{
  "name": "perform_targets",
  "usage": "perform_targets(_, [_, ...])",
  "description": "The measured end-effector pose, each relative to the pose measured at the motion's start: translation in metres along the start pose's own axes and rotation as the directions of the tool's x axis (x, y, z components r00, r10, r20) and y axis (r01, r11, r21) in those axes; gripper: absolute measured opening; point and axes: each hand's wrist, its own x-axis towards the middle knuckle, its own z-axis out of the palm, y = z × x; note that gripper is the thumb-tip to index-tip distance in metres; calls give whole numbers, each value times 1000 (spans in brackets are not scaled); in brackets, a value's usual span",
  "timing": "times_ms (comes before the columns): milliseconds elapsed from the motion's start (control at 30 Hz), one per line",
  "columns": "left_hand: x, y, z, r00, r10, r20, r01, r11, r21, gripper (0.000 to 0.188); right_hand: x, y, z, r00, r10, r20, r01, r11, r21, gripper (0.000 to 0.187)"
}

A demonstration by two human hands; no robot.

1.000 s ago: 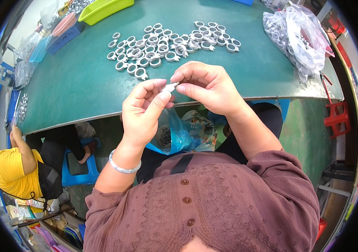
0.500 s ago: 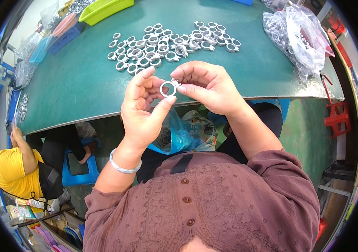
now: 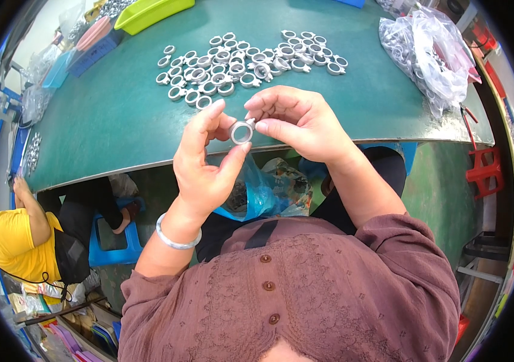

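Ring: a grey metal ring (image 3: 233, 134) with a small lug on its right, held up between my hands over the near edge of the table (image 3: 118, 120).
Right hand: my right hand (image 3: 254, 117) pinches the lug side between thumb and forefinger, its other fingers curled.
Left hand: my left hand (image 3: 203, 151) has its thumb tip at the ring's lower rim and its fingers arched to the left; I cannot tell whether it grips.
Wrist: a pale bracelet (image 3: 175, 244) circles my left one, just off the table's near edge.
Pile: many like rings (image 3: 237, 68), loosely heaped on the table's middle.
Clear bag: metal parts inside the clear bag (image 3: 435, 60), on the table's right end.
Tray: a yellow-green tray (image 3: 148, 15), at the table's far edge.
Blue bag: the blue bag (image 3: 254, 190) hangs below the table's near edge.
Red stool: a red stool (image 3: 483, 158), off the table's right end.
Co-worker: someone in a yellow shirt (image 3: 15, 241), by the table's left end.
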Motion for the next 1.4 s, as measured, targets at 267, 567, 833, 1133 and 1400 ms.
perform_targets(267, [-12,8,-29,914,144,380,-340,781,523,35,16,6,-1,999,6,-41,-23,894,-448,21])
perform_targets(567, [28,-21,-38,988,25,150,-129,662,738,27,17,11,2,995,-99,-2,76,780,-621,16])
perform_targets(833, [37,-30,-37,969,-81,232,-110,701,705,13,15,11,1,992,-125,7,101,771,-628,20])
perform_targets(1133, [19,2,-19,886,-412,211,462,821,-337,15,10,0,11,982,-180,-48,150,917,-369,20])
perform_targets(1400, [12,0,-12,870,-442,220,491,724,-485,12,6,-6,9,966,-258,-33,224,889,-399,18])
